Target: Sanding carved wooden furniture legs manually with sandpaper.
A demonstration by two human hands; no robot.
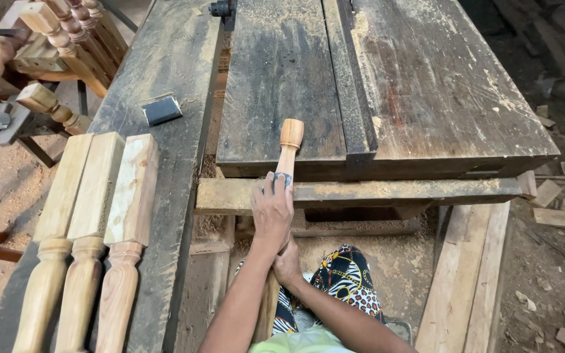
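The left hand (pixel 272 210) wraps its fingers around the shaft of a turned wooden leg (pixel 287 153), pressing a small grey piece of sandpaper (pixel 282 179) against the wood. The right hand (pixel 288 265), just below and touching the left wrist, grips the leg lower down. The leg's long axis runs away from the person, slightly tilted right, its rounded knob end pointing forward and resting on the dusty, dark plank worktable (pixel 393 85). Well to the left of the hands, three pale finished legs (pixel 86 242), square at the top and rounded below, lie side by side on a weathered bench (pixel 171 65). Beyond them sits a dark sanding block (pixel 162 109).
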